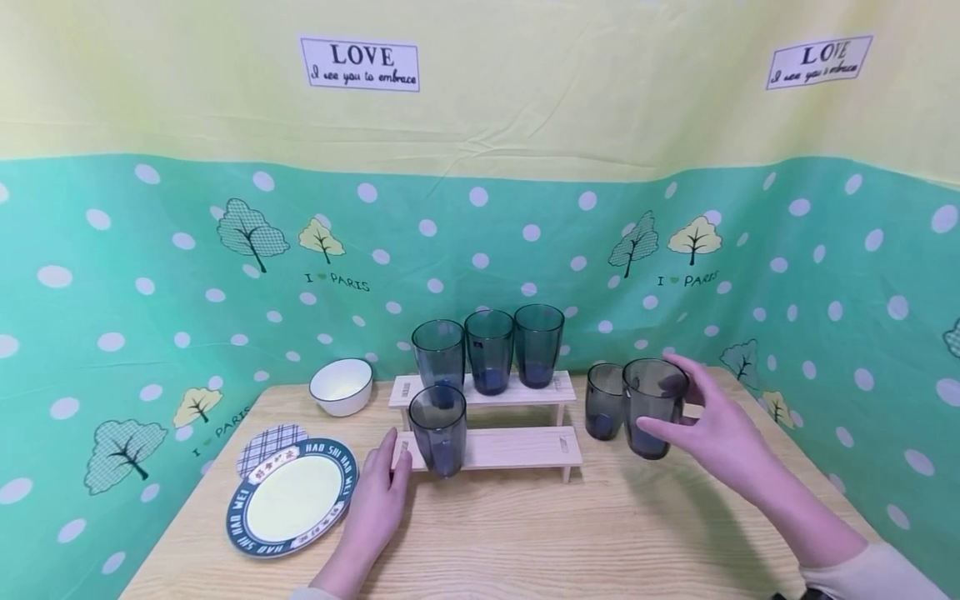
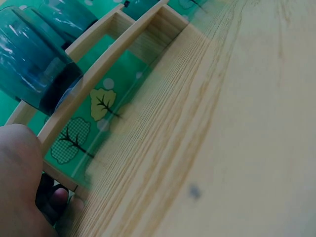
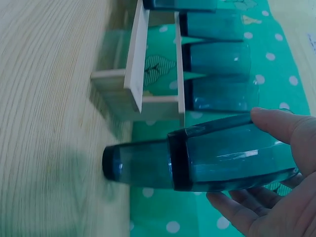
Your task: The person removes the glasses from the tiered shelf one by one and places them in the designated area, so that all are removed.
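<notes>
In the head view my right hand [image 1: 712, 425] grips a dark tinted drinking glass [image 1: 651, 417] near its rim, thumb on one side and fingers on the other. The right wrist view shows this glass [image 3: 232, 155] raised above the table. Behind it stands a similar glass [image 1: 602, 404] on the tabletop. My left hand [image 1: 375, 504] holds the left end of the two-tier wooden rack [image 1: 517, 450], its thumb at the front corner. Beside that hand one glass [image 1: 438, 437] is upright on the lower tier. Three more, including the middle glass [image 1: 490, 354], line the upper tier.
Left of the rack is a white bowl [image 1: 341, 387]. A blue-rimmed plate [image 1: 292, 542] lies nearer on the left, overlapping a checked round piece [image 1: 262, 442]. A patterned cloth [image 1: 480, 225] hangs behind and along both sides of the wooden table [image 1: 517, 550].
</notes>
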Available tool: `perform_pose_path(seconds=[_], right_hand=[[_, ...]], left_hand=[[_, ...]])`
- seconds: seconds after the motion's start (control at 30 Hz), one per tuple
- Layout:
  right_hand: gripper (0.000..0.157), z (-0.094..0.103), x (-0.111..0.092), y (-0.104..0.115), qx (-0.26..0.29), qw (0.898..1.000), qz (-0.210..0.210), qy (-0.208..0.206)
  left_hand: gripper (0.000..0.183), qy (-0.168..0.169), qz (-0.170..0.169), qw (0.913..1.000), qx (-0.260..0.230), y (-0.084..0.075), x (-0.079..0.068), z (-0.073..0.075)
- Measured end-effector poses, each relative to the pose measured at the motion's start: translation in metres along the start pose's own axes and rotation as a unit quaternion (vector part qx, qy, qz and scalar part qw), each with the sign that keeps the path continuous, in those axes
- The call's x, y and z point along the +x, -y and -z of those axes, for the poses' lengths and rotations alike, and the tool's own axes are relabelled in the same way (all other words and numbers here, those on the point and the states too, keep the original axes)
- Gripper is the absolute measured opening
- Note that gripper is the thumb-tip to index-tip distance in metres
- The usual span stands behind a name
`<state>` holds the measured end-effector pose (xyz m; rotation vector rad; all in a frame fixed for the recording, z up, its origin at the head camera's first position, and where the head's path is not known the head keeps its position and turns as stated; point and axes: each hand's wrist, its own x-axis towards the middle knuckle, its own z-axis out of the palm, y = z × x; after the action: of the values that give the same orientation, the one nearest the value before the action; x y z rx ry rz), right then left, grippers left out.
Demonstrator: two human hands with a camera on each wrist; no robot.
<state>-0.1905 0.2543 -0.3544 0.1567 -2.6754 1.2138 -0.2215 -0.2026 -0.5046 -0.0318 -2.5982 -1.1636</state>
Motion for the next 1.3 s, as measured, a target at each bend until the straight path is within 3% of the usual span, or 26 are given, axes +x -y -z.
perform_pose_path(seconds=[0.23,0.67,1.3], right_hand=[[0.113,0.008,0.006,-0.016,-0.004,1.0,-0.004,-0.025],[0.115,0.005,0.023,-0.05,-0.007,0.998,-0.035,-0.047],[0.119,-0.011,0.051,-0.084,-0.012,0.998,-0.055,-0.031]], left_hand=[[0.06,-0.002,-0.003,1.0,-0.002,0.001,0.0,0.0],[0.06,0.003,0.004,1.0,-0.004,0.001,0.0,-0.001],[0.062,0.006,0.009,0.9999,-0.001,0.0,0.0,0.0]])
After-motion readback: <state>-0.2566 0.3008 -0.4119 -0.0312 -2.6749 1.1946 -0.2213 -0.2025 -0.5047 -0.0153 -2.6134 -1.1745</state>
